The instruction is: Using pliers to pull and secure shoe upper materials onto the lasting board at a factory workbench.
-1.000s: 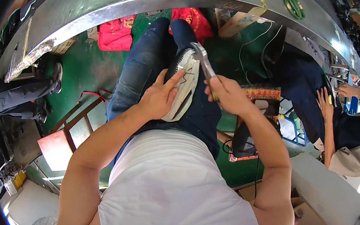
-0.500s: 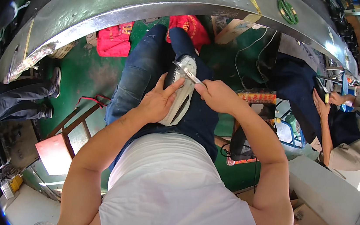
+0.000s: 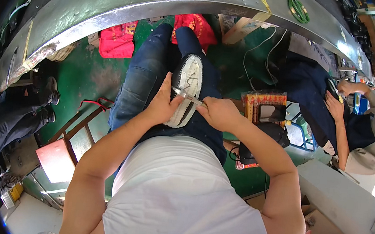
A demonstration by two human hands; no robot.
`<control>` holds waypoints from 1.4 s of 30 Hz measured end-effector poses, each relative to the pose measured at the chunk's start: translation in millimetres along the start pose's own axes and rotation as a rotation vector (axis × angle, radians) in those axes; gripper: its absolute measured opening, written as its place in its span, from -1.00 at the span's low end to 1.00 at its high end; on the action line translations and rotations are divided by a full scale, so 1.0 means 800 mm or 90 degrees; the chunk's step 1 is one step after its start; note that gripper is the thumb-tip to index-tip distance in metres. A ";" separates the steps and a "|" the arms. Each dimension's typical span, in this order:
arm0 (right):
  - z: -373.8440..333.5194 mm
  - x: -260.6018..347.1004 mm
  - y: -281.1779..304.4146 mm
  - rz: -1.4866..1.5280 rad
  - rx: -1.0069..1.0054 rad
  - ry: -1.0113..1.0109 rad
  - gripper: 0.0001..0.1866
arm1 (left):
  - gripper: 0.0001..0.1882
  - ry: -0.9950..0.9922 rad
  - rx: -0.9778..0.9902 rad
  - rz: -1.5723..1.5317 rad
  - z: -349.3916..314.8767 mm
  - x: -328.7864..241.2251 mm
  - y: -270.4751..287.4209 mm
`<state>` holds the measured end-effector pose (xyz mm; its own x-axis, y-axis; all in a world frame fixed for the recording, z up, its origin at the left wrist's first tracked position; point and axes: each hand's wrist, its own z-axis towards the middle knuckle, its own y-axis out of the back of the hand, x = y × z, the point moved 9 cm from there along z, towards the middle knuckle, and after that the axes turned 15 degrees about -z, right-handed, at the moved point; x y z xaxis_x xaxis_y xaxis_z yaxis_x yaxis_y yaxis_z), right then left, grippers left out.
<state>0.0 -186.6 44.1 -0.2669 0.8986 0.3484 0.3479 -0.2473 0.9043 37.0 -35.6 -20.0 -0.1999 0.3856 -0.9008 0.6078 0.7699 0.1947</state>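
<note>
An unfinished shoe (image 3: 194, 74) lies sole side up on my thighs, its toe away from me. The pale underside shows wavy marks, and a dark edge runs along its left. My left hand (image 3: 163, 105) grips the shoe's left side near the middle, thumb across the underside and a finger pointing forward. In my closed right hand (image 3: 219, 113) is a shiny metal hand tool (image 3: 188, 96) with a broad head; its exact kind is not clear. The head lies across the middle of the shoe, close to my left thumb. My right fingers hide the tool's handle.
A metal-edged workbench (image 3: 116, 16) curves across the far side. Red bags (image 3: 118, 40) lie on the green floor. A wooden-framed chair (image 3: 62, 154) stands left. At right, a black bag (image 3: 265, 136) rests on a patterned box, near a seated co-worker (image 3: 359, 130).
My right hand has drawn the metal tool back from the toe area to the middle of the shoe. My left hand still holds the shoe's side. The co-worker's far hand has shifted slightly.
</note>
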 end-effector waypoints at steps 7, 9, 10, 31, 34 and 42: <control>-0.011 0.001 0.005 0.013 0.121 -0.069 -0.51 | 0.02 0.004 0.187 -0.110 -0.044 0.016 0.000; -0.018 0.019 0.011 0.087 0.021 -0.033 -0.50 | 0.02 -0.011 0.184 -0.110 -0.040 0.020 -0.001; -0.022 0.028 0.023 0.158 -0.080 0.004 -0.50 | 0.02 -0.029 0.180 -0.109 -0.039 0.021 -0.002; -0.061 -0.007 -0.055 0.288 0.164 -0.166 -0.44 | -0.15 0.115 0.062 -0.239 0.014 0.013 0.034; -0.073 -0.036 -0.095 0.744 0.072 -0.315 -0.39 | -0.21 0.079 -0.095 -0.082 0.082 -0.001 0.042; -0.095 -0.074 -0.088 0.766 0.041 -0.437 -0.35 | -0.19 -0.087 0.135 -1.069 0.008 -0.103 0.080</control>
<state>-77.4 -249.9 -21.6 0.7076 0.1479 0.6910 0.0911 -0.9888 0.1183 97.1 -21.4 64.6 -0.6268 -0.7759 -0.0713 -0.1028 0.1731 -0.9795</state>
